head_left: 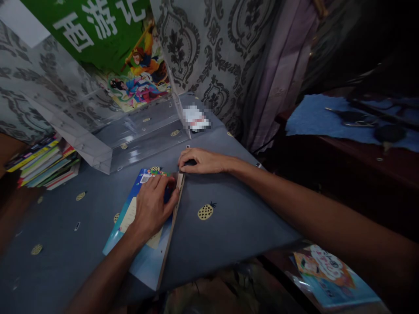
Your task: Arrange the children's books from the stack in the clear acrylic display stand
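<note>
A thick paperback book (150, 272) with a blue cover lies at a slant on the grey tabletop, its back cover with a barcode facing up. My left hand (152, 203) rests on its upper part, fingers bent over the cover and thumb along the right edge. Just beyond the book's top right corner is my right hand (203, 161), fingers curled in and thumb drawn beneath them. Its fingertips are close to that corner; whether they pinch anything is hidden.
Behind the hands stands a clear acrylic rack (104, 159). Several stacked books (49, 163) lie at the left, and a small white packet (196, 117) sits by the rack. A green poster (108, 48) hangs behind. Below the table's right edge is another book (334, 279).
</note>
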Available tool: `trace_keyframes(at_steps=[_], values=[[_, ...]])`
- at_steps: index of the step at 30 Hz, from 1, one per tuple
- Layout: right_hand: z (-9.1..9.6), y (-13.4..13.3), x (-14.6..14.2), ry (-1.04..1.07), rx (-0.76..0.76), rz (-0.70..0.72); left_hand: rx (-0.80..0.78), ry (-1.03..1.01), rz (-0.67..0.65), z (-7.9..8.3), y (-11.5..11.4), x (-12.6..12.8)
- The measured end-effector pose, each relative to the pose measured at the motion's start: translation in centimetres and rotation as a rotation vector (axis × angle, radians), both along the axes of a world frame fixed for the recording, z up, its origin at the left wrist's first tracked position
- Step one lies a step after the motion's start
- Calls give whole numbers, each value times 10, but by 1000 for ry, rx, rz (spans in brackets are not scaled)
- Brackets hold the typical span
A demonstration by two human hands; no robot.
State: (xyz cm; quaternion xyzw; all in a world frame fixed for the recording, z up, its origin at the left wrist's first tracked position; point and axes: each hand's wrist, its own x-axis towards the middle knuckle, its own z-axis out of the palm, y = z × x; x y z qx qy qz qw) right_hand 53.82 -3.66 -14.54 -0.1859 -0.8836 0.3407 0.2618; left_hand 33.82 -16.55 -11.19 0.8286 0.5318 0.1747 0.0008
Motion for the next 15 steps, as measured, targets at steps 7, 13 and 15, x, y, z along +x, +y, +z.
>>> trace_keyframes(at_steps=[7, 13, 15], values=[[4, -2, 2, -12, -18, 15, 86, 63, -38, -4, -4, 1], [4, -3, 1, -13, -18, 5, 105, 193, 17, -3, -7, 6], [4, -2, 1, -9, -18, 15, 78, 229, 46, -1, -8, 9]])
